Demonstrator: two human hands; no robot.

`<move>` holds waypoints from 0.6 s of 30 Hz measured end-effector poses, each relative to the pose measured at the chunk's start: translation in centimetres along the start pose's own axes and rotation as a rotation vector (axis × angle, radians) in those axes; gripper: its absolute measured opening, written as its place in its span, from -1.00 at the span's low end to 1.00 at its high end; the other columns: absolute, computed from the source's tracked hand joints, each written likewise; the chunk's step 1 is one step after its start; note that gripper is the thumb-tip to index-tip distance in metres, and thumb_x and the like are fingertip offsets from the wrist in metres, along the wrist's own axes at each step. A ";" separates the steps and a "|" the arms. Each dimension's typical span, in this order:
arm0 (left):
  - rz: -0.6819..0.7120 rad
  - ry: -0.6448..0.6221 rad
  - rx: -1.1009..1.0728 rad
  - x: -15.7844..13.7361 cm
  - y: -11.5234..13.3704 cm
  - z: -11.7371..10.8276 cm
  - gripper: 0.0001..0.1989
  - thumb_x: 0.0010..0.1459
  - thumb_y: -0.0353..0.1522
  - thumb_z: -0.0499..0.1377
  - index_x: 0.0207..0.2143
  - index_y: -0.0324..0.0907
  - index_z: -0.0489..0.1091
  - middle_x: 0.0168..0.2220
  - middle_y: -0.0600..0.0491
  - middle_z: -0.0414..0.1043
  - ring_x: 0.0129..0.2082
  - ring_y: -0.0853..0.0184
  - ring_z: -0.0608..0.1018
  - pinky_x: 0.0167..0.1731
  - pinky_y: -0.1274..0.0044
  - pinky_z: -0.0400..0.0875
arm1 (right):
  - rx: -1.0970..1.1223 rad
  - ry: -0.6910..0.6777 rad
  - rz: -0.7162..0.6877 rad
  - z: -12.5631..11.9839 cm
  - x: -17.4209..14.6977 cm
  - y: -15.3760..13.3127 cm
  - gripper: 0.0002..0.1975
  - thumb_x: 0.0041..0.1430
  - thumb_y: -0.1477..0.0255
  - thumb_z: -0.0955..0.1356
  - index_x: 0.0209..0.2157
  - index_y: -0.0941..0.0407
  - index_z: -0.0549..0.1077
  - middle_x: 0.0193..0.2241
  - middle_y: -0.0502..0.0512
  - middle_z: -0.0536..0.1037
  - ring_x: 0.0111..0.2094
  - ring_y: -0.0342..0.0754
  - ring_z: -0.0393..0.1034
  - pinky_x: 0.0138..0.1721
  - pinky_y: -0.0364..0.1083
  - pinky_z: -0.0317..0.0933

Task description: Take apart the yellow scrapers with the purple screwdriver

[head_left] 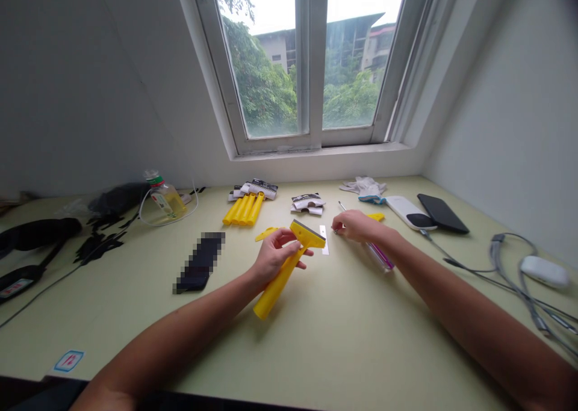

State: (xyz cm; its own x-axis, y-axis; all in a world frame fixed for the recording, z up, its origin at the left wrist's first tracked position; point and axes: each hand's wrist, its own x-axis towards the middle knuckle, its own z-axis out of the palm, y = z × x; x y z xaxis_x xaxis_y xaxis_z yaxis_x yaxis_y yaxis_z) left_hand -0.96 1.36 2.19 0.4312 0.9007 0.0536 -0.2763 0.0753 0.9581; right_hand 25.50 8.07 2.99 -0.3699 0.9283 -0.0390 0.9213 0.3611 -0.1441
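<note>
My left hand (pixel 276 256) is closed around the handle of a yellow scraper (pixel 276 284), its wide head tilted up to the right with a dark blade edge. My right hand (pixel 352 225) is at the table with thumb and fingers pinched together; what is between them is too small to make out. A thin metal shaft (pixel 342 206) shows beyond that hand, and a purple clear handle (pixel 382 256) lies under the wrist. Between the hands lies a flat metal blade (pixel 324 241). A yellow piece (pixel 265 234) is partly behind my left hand, another yellow piece (pixel 376 217) beyond my right wrist.
Several yellow handles (pixel 244 209) with black-and-white packaging lie at the back, beside more packaging cards (pixel 307 204). White gloves (pixel 365 186), a white device (pixel 410 211) and a black slab (pixel 442 213) sit back right, cables (pixel 510 278) right. Left are a phone (pixel 201 263) and bottle (pixel 166 197).
</note>
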 end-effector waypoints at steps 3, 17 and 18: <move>-0.011 0.007 -0.003 0.0 0.0 0.0 -0.59 0.01 -0.23 0.36 -0.20 -0.25 0.30 -0.04 -0.19 0.48 -0.23 0.04 0.64 -0.46 0.42 0.58 | 0.028 0.003 -0.005 0.2 0.1 0.4 -0.79 0.09 0.50 0.33 -0.30 0.06 0.61 -0.27 0.13 0.64 -0.25 0.01 0.48 -0.23 -0.11 0.24; -0.033 -0.059 -0.028 -0.2 -0.3 0.0 -0.60 0.05 -0.24 0.34 -0.15 -0.25 0.30 -0.06 -0.20 0.48 -0.20 0.02 0.63 -0.45 0.43 0.57 | 0.123 -0.014 -0.112 0.5 0.3 1.8 -0.80 0.05 0.51 0.33 -0.36 0.06 0.61 -0.34 0.07 0.64 -0.29 -0.04 0.48 -0.20 -0.13 0.24; -0.034 -0.063 -0.029 -0.3 -0.3 0.0 -0.60 0.05 -0.23 0.34 -0.15 -0.25 0.30 -0.06 -0.20 0.48 -0.21 0.02 0.63 -0.45 0.43 0.57 | 0.123 -0.013 -0.113 0.5 0.3 1.8 -0.80 0.05 0.51 0.33 -0.37 0.06 0.61 -0.34 0.08 0.64 -0.28 -0.03 0.48 -0.19 -0.12 0.24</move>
State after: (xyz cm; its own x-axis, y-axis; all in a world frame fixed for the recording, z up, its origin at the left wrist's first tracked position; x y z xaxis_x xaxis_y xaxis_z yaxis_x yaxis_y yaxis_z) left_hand -0.98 1.11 1.87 0.4941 0.8685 0.0393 -0.2845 0.1188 0.9513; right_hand 27.00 8.94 2.19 -0.4722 0.8810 -0.0286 0.8527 0.4483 -0.2683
